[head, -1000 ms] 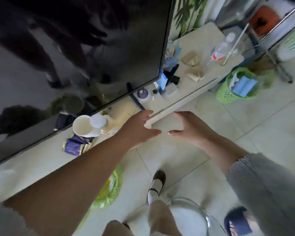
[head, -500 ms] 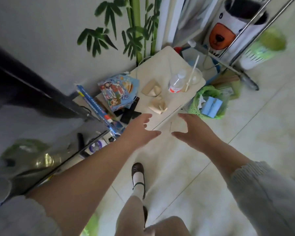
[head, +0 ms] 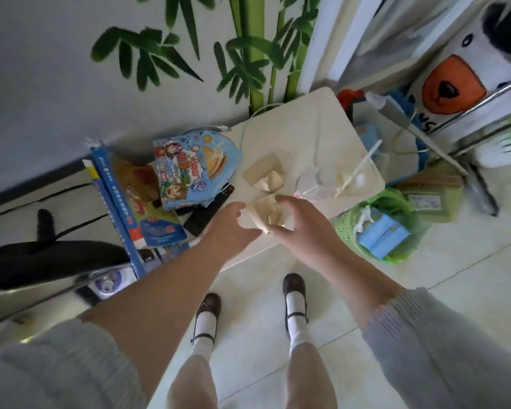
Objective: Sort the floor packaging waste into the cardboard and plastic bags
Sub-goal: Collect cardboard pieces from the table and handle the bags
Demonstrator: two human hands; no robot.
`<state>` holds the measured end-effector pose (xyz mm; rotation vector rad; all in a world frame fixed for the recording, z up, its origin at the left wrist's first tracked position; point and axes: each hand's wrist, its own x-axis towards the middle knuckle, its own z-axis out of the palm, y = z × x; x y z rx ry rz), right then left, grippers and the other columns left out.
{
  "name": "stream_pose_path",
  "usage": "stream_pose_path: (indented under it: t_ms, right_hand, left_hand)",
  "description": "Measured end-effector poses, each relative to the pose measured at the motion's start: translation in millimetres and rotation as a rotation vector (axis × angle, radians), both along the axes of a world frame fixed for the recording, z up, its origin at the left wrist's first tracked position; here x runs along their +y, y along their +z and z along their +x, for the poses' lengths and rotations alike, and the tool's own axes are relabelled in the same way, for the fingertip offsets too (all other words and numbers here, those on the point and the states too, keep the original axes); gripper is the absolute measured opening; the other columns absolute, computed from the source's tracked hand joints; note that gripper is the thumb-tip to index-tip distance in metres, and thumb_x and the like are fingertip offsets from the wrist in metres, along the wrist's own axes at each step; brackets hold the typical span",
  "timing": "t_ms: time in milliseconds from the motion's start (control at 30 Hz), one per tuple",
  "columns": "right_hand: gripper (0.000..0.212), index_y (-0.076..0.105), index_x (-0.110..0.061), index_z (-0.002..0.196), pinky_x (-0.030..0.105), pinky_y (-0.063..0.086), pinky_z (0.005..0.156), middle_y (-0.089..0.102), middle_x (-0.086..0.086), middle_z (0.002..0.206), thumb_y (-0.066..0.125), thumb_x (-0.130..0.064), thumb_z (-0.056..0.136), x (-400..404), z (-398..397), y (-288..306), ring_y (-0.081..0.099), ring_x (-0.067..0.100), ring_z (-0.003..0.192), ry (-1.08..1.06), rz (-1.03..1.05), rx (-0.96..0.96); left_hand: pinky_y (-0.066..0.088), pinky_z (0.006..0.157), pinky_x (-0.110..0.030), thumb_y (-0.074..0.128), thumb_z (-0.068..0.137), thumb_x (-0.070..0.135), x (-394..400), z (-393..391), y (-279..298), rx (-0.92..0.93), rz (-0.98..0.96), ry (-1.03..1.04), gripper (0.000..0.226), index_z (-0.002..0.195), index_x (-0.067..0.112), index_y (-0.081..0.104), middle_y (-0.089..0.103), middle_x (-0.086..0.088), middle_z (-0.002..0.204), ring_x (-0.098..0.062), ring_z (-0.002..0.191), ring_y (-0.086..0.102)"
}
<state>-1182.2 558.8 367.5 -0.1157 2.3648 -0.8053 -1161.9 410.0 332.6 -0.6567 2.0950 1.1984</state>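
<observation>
A small open brown cardboard box [head: 263, 215] lies near the front edge of the low white table [head: 301, 134]. My left hand [head: 229, 228] clasps its left side with fingers above and thumb below. My right hand [head: 303, 225] curls over its right side, thumb on the front edge. A second small cardboard box [head: 264, 174] lies just behind it. To the right of the boxes stands a clear plastic bottle [head: 313, 181], with a white stick [head: 357, 169] beside it. The cardboard and plastic bags are not in view.
A colourful snack bag [head: 189, 169], a long blue box [head: 115, 202] and a black remote [head: 208, 212] lie left of the boxes. A green basket [head: 348, 222] holding blue packets sits on the floor to the right. My shoes [head: 208, 305] stand on pale tiles.
The view has swung right from the dark screen to the table's end. Both hands moved forward from above the floor and closed around the near cardboard box.
</observation>
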Motion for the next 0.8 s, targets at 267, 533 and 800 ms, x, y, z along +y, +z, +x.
stream_pose_path:
  t_ms: [267,533,800]
  right_hand:
    - [0.061,0.034,-0.015,0.141,0.033,0.029,0.110,0.041,0.008,0.142,0.058,-0.033,0.088,-50.8,-69.1,-108.4,0.034,0.021,0.134,-0.159,0.025,0.057]
    - [0.074,0.021,-0.014,0.146,0.039,0.021,0.116,0.019,0.017,0.153,0.059,-0.036,0.087,-55.1,-99.1,-181.0,0.021,0.031,0.141,-0.355,0.181,0.032]
    - [0.069,0.027,-0.012,0.142,0.036,0.027,0.110,0.029,0.014,0.147,0.062,-0.029,0.086,-57.1,-108.3,-203.4,0.027,0.030,0.136,-0.384,0.230,0.075]
  left_hand:
    - [0.042,0.103,-0.044,0.076,0.074,0.026,29.7,13.4,-98.3,-0.087,0.053,0.656,0.075,0.137,0.019,0.037,0.046,-0.006,0.138,-0.022,0.125,0.045]
    - [0.039,0.103,-0.038,0.074,0.073,0.037,53.1,-6.3,-141.2,-0.046,-0.068,0.680,0.083,0.142,0.023,0.030,0.037,-0.006,0.142,-0.023,0.127,0.040]
    - [0.042,0.101,-0.044,0.076,0.071,0.033,62.2,-20.9,-150.7,-0.052,-0.107,0.613,0.097,0.146,0.027,0.015,0.031,-0.011,0.136,-0.031,0.122,0.044]
